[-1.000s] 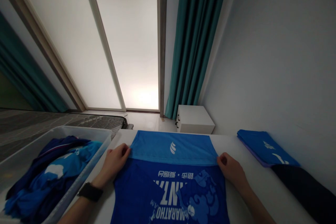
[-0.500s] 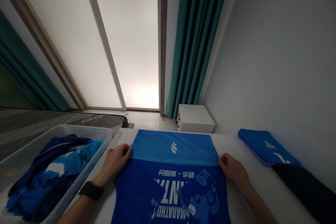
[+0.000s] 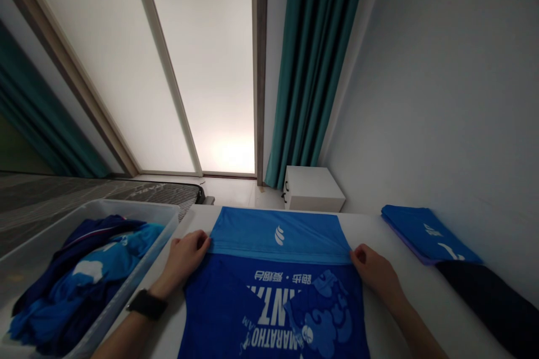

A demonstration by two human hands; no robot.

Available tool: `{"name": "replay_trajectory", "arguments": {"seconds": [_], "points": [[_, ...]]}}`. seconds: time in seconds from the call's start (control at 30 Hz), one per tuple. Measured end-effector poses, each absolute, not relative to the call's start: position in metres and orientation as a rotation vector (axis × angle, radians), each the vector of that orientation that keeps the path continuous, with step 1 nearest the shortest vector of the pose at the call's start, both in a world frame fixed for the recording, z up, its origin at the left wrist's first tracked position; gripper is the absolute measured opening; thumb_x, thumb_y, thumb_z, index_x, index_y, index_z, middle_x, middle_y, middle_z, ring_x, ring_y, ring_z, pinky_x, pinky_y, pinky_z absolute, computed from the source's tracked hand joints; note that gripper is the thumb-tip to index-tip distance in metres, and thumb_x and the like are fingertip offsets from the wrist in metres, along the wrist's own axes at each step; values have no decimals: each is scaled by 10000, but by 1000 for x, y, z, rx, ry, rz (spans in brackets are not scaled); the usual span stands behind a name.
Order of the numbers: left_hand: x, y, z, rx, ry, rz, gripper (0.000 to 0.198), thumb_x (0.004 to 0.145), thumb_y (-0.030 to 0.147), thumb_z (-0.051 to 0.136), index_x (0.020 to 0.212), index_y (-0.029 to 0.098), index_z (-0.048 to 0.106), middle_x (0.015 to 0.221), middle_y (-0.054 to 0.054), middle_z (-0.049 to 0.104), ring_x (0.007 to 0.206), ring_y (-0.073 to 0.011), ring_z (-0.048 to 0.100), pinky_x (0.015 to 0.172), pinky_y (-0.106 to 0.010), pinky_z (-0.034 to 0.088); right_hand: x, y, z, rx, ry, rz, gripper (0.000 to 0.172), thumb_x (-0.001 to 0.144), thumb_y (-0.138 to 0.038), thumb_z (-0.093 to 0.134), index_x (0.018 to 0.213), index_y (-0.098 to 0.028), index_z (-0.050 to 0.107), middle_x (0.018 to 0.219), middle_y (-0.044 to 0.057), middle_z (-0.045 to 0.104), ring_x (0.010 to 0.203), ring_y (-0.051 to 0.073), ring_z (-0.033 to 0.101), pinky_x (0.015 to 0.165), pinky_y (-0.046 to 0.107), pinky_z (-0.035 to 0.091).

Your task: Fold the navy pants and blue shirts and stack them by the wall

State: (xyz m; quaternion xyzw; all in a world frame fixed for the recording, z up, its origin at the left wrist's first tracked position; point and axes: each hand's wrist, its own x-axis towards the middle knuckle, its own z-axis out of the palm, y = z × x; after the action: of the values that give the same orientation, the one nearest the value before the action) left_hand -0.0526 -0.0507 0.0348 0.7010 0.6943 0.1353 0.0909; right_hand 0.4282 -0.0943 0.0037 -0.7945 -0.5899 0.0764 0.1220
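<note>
A blue sports shirt (image 3: 227,291) with white lettering, upside down from my view, lies flat on the white table (image 3: 374,235). Its far end is a lighter blue band with a small white logo, and looks folded over. My left hand (image 3: 189,255), with a dark watch on the wrist, pinches the shirt's left edge where the band meets the darker cloth. On the opposite edge, at about the same height, my right hand (image 3: 374,272) pinches the fabric between thumb and fingers. The shirt's near end runs out of view.
To the left stands a translucent plastic bin (image 3: 164,213) holding crumpled blue clothes (image 3: 96,275). Folded blue garments (image 3: 429,230) and a dark cloth (image 3: 488,297) lie at the right by the wall. Beyond the table are a white cabinet (image 3: 314,185) and a teal curtain (image 3: 320,67).
</note>
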Motion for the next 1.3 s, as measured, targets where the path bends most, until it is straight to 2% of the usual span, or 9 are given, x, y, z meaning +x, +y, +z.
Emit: {"name": "replay_trajectory", "arguments": {"seconds": [0.23, 0.6, 0.73, 0.83, 0.9, 0.97, 1.07, 1.17, 1.3], "points": [[-54, -52, 32, 2212, 2087, 326, 293, 928, 389, 388, 822, 208, 593, 924, -64, 714, 886, -254, 641, 789, -368, 328, 423, -97, 8, -2362, -1842, 148, 207, 920, -315, 436, 738, -240, 498, 699, 9, 675, 671, 195, 650, 607, 283, 342], [-51, -56, 43, 2200, 2101, 213, 290, 939, 353, 388, 822, 197, 603, 932, -66, 700, 899, -245, 634, 801, -378, 357, 428, -97, 5, -2342, -1866, 235, 235, 899, -361, 411, 744, -231, 531, 700, 10, 670, 674, 188, 654, 624, 281, 369], [-50, -57, 46, 2262, 2138, 262, 253, 931, 334, 410, 986, 190, 610, 980, -82, 689, 956, -267, 628, 846, -406, 395, 429, -98, 6, -2304, -1866, 207, 228, 902, -374, 387, 847, -228, 553, 711, 19, 656, 676, 197, 649, 630, 296, 407], [-40, -57, 46, 2424, 2051, 427, 310, 931, 306, 412, 1150, 171, 585, 1140, -120, 649, 1084, -293, 582, 910, -428, 419, 419, -97, 9, -2146, -1897, -27, 312, 905, -355, 351, 971, -179, 600, 892, 97, 681, 870, 241, 650, 780, 348, 456], [-24, -58, 44, 2535, 1880, 488, 371, 939, 284, 405, 1262, 158, 538, 1260, -134, 601, 1166, -285, 546, 977, -426, 417, 401, -95, 11, -2023, -1963, -140, 391, 911, -325, 327, 1080, -133, 622, 1078, 148, 667, 1037, 266, 610, 913, 386, 436], [-2, -60, 41, 2622, 1721, 458, 440, 937, 273, 415, 1359, 162, 471, 1368, -128, 545, 1262, -274, 492, 1048, -426, 389, 374, -92, 14, -1931, -2071, -123, 468, 936, -305, 287, 1229, -110, 594, 1236, 154, 629, 1159, 260, 563, 1001, 392, 400], [37, -59, 37, 2737, 1509, 349, 536, 944, 306, 433, 1454, 155, 368, 1505, -115, 421, 1377, -259, 389, 1122, -408, 330, 325, -84, 18, -1790, -2288, -12, 526, 962, -313, 274, 1393, -103, 491, 1457, 122, 487, 1337, 233, 433, 1112, 371, 308], [73, -50, 32, 2792, 1392, 307, 537, 966, 307, 396, 1478, 159, 339, 1548, -103, 360, 1412, -244, 346, 1151, -407, 293, 285, -70, 25, -1802, -2353, 99, 544, 970, -274, 250, 1461, -101, 406, 1535, 102, 379, 1409, 229, 339, 1150, 397, 246], [96, -28, 21, 2786, 1378, 316, 521, 984, 318, 362, 1477, 151, 355, 1547, -101, 363, 1425, -233, 326, 1158, -416, 282, 256, -47, 31, -1839, -2363, 165, 560, 938, -195, 258, 1474, -96, 385, 1560, 107, 325, 1436, 223, 287, 1165, 409, 199]]}}
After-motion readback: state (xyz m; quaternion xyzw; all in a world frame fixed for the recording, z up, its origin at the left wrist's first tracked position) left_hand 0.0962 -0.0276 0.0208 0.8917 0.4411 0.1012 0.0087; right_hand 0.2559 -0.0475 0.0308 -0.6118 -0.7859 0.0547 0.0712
